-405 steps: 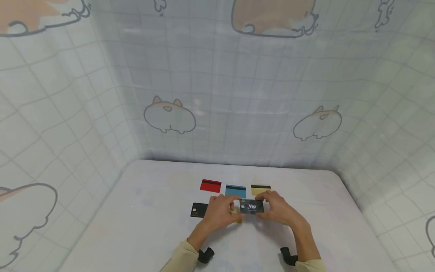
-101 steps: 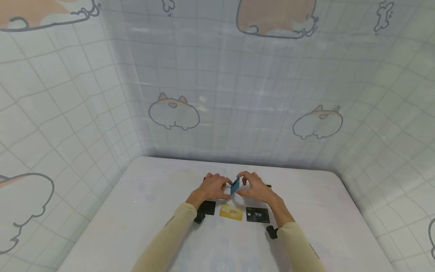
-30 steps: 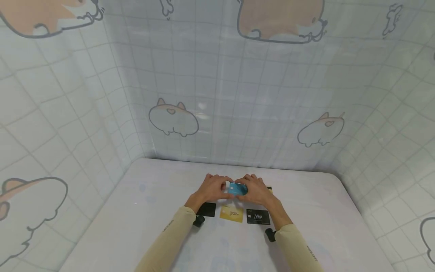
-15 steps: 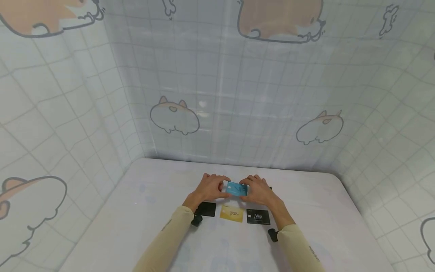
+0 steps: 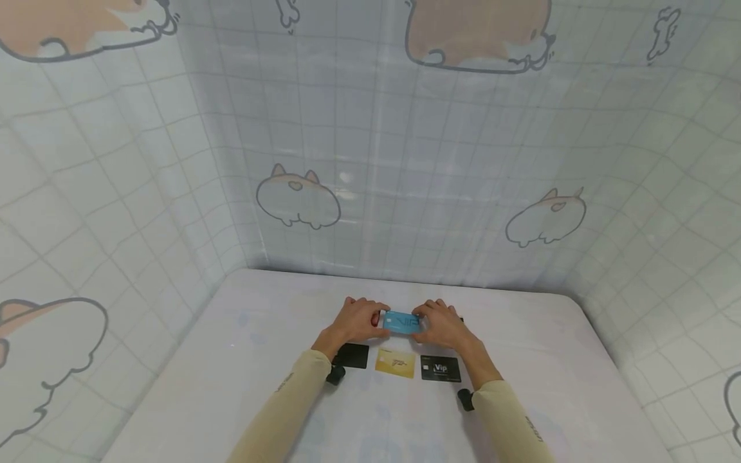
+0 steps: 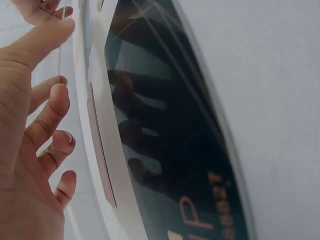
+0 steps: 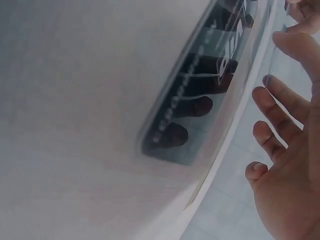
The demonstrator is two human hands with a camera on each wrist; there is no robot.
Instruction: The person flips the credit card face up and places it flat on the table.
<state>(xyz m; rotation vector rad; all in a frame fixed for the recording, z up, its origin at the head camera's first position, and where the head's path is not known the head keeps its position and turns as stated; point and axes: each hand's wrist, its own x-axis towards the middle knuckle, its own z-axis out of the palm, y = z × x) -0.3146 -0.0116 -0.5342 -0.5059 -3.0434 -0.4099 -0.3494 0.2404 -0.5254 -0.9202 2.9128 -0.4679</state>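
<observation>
A blue card with a chip and "VIP" lettering is held level between both hands, its printed face toward the head camera. My left hand pinches its left end between thumb and index finger. At the right end, my right hand pinches it the same way. Both wrist views show the card almost edge-on. In front of the hands lie a black card, a gold card and a dark Vip card. The black card's glossy face mirrors the left fingers.
Behind the left hand a red card is mostly hidden; its edge shows in the left wrist view. A pale yellow card lies beyond the Vip card, mostly covered by the right hand in the head view. Patterned curtains surround the white table.
Earlier both hands held the Vip card, which now lies in the front row. The blue card was picked up and turned from stripe side to chip side; the right fingers shifted outward to its end.
</observation>
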